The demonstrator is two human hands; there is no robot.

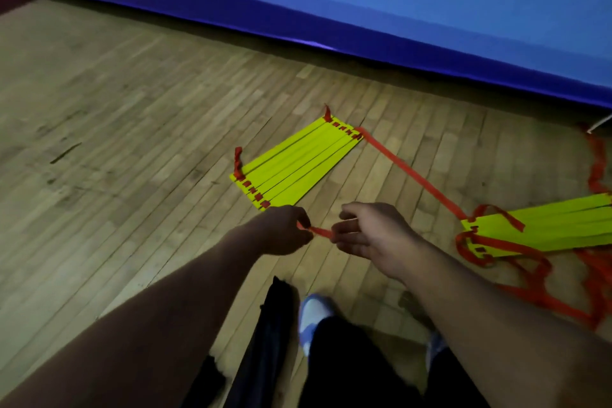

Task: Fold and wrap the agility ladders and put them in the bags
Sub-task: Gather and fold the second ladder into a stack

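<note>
Two hands at work, catalogued from near to far. Nearest, low in view: my shoe (313,311), white and blue, on the wooden floor (132,129), with a dark bag (275,318) lying just left of it. Next, my left hand (286,230), fingers curled, pinching one end of a short stretch of red strap (319,231). My right hand (367,235) pinches the other end between thumb and fingertips, the remaining fingers loosely bent; the strap spans the small gap between both hands. Just beyond the left hand: one set of yellow rungs (294,164), gathered side by side and flat on the floor, red strap tabs along both short edges. From its far right corner a long red strap (410,172) runs right and nearer to a second rung bundle (543,225) at the right edge, with loose red webbing (563,285) tangled around it. Farthest: a blue mat (430,10) along the floor's far edge.
</note>
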